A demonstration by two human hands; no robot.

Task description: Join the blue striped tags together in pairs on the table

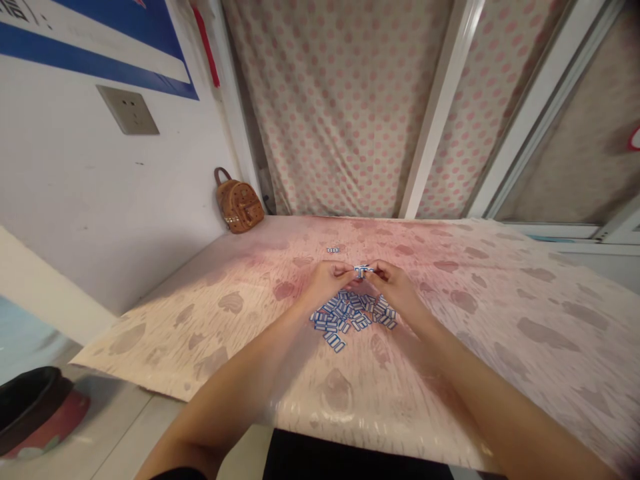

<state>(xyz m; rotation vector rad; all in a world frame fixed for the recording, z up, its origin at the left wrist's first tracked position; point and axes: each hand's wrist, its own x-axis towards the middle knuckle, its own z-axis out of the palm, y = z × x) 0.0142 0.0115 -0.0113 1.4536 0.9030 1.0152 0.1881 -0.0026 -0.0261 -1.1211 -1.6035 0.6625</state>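
Note:
My left hand and my right hand meet over the middle of the table. Their fingertips pinch small blue-and-white rectangular pieces between them; I cannot make out how many. Just below my hands lies a loose pile of similar blue-edged white pieces, many overlapping at odd angles. A strip of the same pieces sticks out at the pile's near edge. Beyond my left hand, a short row of small pieces lies apart from the pile.
A pale patterned cover lies over the table. At the far left corner, a small brown backpack leans by the wall. Behind hangs a dotted curtain. On the floor at left stands a dark-rimmed pot.

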